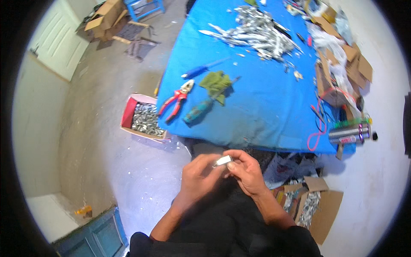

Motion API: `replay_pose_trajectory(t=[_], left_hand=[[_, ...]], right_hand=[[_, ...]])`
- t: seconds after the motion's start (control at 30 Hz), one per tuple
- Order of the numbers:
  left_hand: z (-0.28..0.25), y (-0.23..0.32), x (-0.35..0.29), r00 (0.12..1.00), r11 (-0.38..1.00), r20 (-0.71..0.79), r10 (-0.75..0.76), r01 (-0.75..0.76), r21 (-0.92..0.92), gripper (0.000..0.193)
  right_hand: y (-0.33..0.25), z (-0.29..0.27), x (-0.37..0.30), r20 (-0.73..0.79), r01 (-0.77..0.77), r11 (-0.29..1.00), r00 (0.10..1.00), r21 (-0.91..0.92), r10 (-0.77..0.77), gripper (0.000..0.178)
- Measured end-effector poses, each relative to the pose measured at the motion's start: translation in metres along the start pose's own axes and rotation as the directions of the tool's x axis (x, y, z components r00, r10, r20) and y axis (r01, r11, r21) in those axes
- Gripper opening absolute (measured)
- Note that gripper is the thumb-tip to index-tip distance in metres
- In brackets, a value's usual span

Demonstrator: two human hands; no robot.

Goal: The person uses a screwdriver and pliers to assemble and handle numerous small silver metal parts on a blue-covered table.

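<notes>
A small shiny silver metal piece [222, 161] is pinched between both hands, just off the near edge of the blue-covered table [257, 115]. The fingers of my left hand [196, 176] are closed on its left end. My right hand [249, 172] grips its right end between thumb and fingers. Beyond them on the cloth lie red-handled pliers [174, 102], a teal-handled screwdriver [198, 112] whose shaft crosses a green rag [212, 81], and a blue screwdriver [195, 72]. A heap of silvery metal strips [263, 36] lies farther back.
Left of the table, a red-and-white box [128, 113] of small metal pieces stands on the floor. Cardboard boxes and plastic bags [338, 64] crowd the right edge near a metallic cylinder [349, 134] and red cord [309, 139]. An open carton [329, 210] sits below right.
</notes>
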State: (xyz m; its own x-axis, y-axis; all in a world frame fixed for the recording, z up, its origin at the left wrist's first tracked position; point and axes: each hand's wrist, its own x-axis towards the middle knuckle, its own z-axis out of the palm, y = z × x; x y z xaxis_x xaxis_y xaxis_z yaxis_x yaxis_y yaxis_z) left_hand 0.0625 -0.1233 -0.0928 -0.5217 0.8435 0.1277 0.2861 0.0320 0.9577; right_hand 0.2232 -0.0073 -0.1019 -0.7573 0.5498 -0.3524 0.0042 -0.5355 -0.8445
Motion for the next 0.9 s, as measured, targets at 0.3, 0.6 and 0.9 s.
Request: replay_pose_trajectory(t=[0.3, 0.6, 0.9], left_hand=[[-0.082, -0.201, -0.096, 0.732, 0.752, -0.269, -0.626, 0.657, 0.039, 0.028], [-0.129, -0.283, -0.141, 0.683, 0.536, -0.235, -0.691, 0.703, 0.468, 0.027], [-0.154, -0.277, -0.04, 0.737, 0.679, -0.309, -0.601, 0.675, 0.289, 0.031]], right_hand=[[-0.025, -0.003, 0.038, -0.21, 0.174, 0.667, 0.866, -0.724, -0.454, 0.033], [-0.014, -0.047, 0.096, 0.014, 0.219, 0.177, 0.666, -0.959, -0.746, 0.03], [-0.008, -0.05, 0.102, 0.099, 0.225, 0.062, 0.639, -0.972, -0.763, 0.027]])
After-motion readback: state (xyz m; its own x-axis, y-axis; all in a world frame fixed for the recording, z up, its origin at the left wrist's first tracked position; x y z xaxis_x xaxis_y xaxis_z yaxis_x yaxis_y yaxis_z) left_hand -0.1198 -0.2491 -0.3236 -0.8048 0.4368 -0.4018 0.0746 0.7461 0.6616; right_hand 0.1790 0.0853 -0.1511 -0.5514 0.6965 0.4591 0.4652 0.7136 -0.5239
